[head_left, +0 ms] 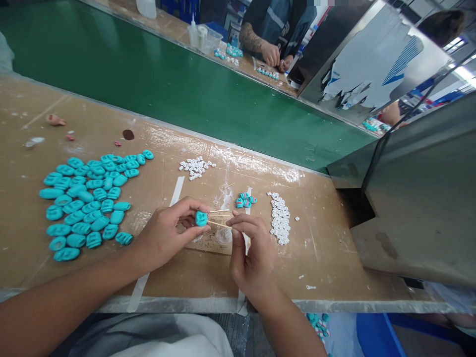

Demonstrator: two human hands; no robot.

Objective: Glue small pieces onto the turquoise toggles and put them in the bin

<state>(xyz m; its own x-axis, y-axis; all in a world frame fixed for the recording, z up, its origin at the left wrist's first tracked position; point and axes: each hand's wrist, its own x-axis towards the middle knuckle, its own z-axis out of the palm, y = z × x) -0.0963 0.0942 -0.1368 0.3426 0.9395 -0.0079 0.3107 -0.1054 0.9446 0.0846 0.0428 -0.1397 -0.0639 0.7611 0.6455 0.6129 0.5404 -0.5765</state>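
Note:
Between the thumb and fingers of my left hand (169,230) is a small turquoise moulded piece (201,218) with grooves in its surface. My right hand (255,248) pinches a thin wooden stick (220,225), whose far end meets or nearly meets the piece. Other thin pale sticks show just above it; whether the fingers hold these too, I cannot tell. Beneath the hands are a small clear round dish (223,236) and a brown board (208,245). Beyond my right hand lies a little cluster of turquoise pieces with pink and white marks (245,200).
Many turquoise pieces (85,197) cover the table's left. Small white parts lie in a back pile (196,166) and a right-hand group (280,220). A green belt (167,84) runs behind, with a co-worker's hands (273,55) across it. A metal housing (420,208) bounds the right.

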